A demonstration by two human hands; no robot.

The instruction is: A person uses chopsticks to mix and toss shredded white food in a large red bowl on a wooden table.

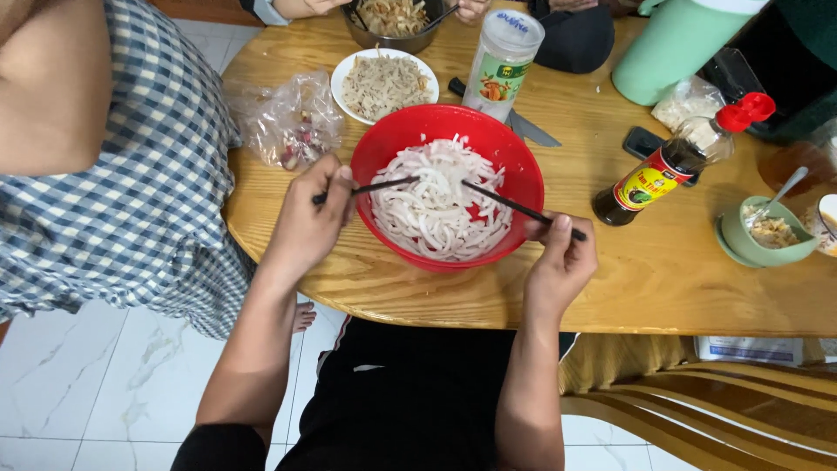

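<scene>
Red bowl [384, 153] sat at the near edge of the round wooden table [645, 270], full of white noodle-like strips [440, 205]. Strips looked soft, wet, slippery and limp; probably best lifted from underneath in a bunch rather than pinched singly. Bowl looked like light, stiff plastic, easiest held by the rim.

Left hand [309, 218] was at the bowl's left rim, fingers closed around one dark chopstick [370, 187], tip resting in the strips. Right hand [562, 257] was at the right rim, fingers pinched shut on the other chopstick [514, 208], angled down into the pile. Both forearms came up from below, wrists bent inward toward the bowl.

Around it: white plate [344, 74] of shredded food, plastic bag [288, 118], clear jar [501, 61], knife [532, 131], sauce bottle [671, 166] with red cap, green cup [763, 249] with spoon. Another person in a checked shirt [131, 192] stood on the left.
</scene>
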